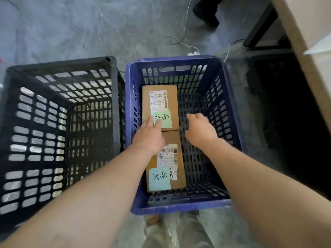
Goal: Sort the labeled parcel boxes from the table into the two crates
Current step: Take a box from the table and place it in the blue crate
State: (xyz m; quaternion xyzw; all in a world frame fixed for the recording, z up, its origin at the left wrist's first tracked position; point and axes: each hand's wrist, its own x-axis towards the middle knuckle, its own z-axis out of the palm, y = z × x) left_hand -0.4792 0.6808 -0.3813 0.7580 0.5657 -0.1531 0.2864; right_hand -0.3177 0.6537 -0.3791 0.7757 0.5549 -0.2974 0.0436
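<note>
Inside blue crate [180, 206], flat left hand [149, 138] touches far box [160, 104], right hand [199, 129] loosely curled.

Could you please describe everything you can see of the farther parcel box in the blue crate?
The farther parcel box is a brown cardboard carton lying flat on the floor of the blue crate, by the left wall. A white printed shipping label with barcodes sits on its top; a green sticky note with handwritten characters sits at its near edge. Its near end meets the second box. The left hand rests straight fingers on its near-left corner.
</note>
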